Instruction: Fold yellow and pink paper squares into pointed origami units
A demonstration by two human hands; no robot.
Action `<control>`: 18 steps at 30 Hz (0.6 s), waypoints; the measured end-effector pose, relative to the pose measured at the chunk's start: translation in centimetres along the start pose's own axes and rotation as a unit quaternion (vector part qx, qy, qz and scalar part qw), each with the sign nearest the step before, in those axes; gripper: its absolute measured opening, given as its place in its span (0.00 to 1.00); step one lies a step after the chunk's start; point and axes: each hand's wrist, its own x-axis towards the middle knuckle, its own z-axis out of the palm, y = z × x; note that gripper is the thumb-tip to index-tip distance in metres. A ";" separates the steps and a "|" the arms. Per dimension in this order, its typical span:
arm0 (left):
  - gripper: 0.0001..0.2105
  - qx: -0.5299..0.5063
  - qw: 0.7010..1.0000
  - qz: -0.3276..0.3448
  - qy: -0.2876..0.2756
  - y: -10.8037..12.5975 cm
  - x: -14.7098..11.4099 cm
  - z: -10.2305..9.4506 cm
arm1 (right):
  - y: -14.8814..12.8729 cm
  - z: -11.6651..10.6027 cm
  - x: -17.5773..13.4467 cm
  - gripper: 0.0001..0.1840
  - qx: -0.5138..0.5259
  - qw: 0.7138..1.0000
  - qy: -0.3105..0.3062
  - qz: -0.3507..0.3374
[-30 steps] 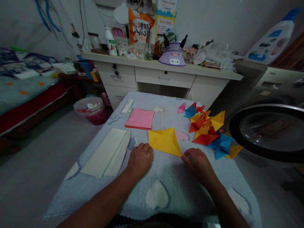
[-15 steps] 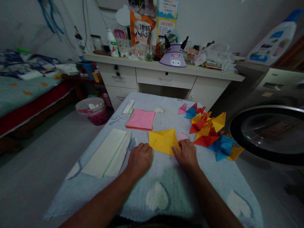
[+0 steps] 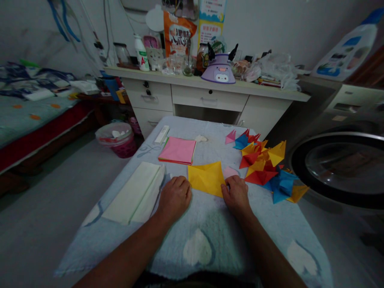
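Note:
A square of yellow origami paper [image 3: 206,178] with crease lines lies on the cloth-covered table in front of me. My left hand [image 3: 176,196] is closed at its left edge, fingers curled under and fingertips hidden. At the lower right corner my right hand [image 3: 236,194] is closed too, the thumb along the paper's edge. Beyond the yellow sheet sits a stack of origami paper [image 3: 177,150] with a pink sheet on top. Right of my right hand is a group of folded paper shapes [image 3: 261,164] in red, yellow, blue and pink, with pointed tips.
A pale folded packet [image 3: 135,194] lies left of my left hand. A small white box [image 3: 162,134] and crumpled white scrap [image 3: 201,138] lie further back. Behind stands a cluttered white desk [image 3: 207,98]; a washing machine [image 3: 345,160] is at right, a pink bin [image 3: 120,140] at left.
My right thumb has drawn back from the yellow paper's surface to its edge. My left hand has shifted slightly left and up. The paper lies nearly where it was.

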 end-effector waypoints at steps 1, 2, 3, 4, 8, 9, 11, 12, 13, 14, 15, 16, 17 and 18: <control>0.05 -0.013 1.000 -0.010 0.011 -0.1 0.1 -0.1 | 0.0 0.0 0.0 0.08 0.004 1.000 0.003 0.001; 0.05 -0.026 0.999 -0.021 0.021 -0.2 0.1 -0.1 | 0.0 0.0 0.0 0.08 0.009 1.000 0.006 0.002; 0.07 -0.037 0.998 -0.031 0.031 -0.3 0.2 0.0 | 0.0 -0.1 0.1 0.08 0.016 1.000 0.011 0.002; 0.10 -0.047 0.997 -0.039 0.038 -0.5 0.2 0.2 | 0.0 -0.2 0.1 0.08 0.026 1.000 0.015 0.001; 0.22 -0.085 0.994 -0.050 0.051 -1.1 0.1 1.3 | 0.0 -0.6 0.1 0.11 0.092 0.995 0.024 -0.004; 0.25 -0.101 0.992 -0.049 0.050 -1.2 0.0 1.6 | 0.0 -0.7 0.1 0.12 0.113 0.993 0.026 -0.002; 0.28 -0.138 0.988 -0.052 0.044 -1.3 -0.1 1.9 | 0.1 -0.9 0.0 0.13 0.160 0.987 0.027 0.010; 0.29 -0.161 0.985 -0.055 0.042 -1.3 -0.1 2.0 | 0.1 -1.0 0.0 0.13 0.184 0.982 0.029 0.019; 0.31 -0.187 0.980 -0.059 0.040 -1.3 -0.1 2.0 | 0.2 -1.0 -0.1 0.13 0.206 0.978 0.031 0.029; 0.32 -0.217 0.973 -0.065 0.040 -1.2 -0.1 1.9 | 0.2 -1.1 -0.1 0.13 0.227 0.973 0.032 0.038; 0.33 -0.253 0.964 -0.072 0.040 -1.2 -0.1 1.8 | 0.3 -1.1 -0.1 0.13 0.246 0.968 0.034 0.045; 0.34 -0.292 0.952 -0.082 0.042 -1.1 0.0 1.7 | 0.3 -1.1 -0.1 0.13 0.263 0.963 0.035 0.050; 0.34 -0.331 0.938 -0.094 0.045 -1.0 0.0 1.5 | 0.4 -1.2 -0.1 0.13 0.277 0.959 0.037 0.054; 0.33 -0.367 0.923 -0.107 0.047 -1.0 0.1 1.4 | 0.4 -1.2 -0.1 0.13 0.290 0.955 0.035 0.056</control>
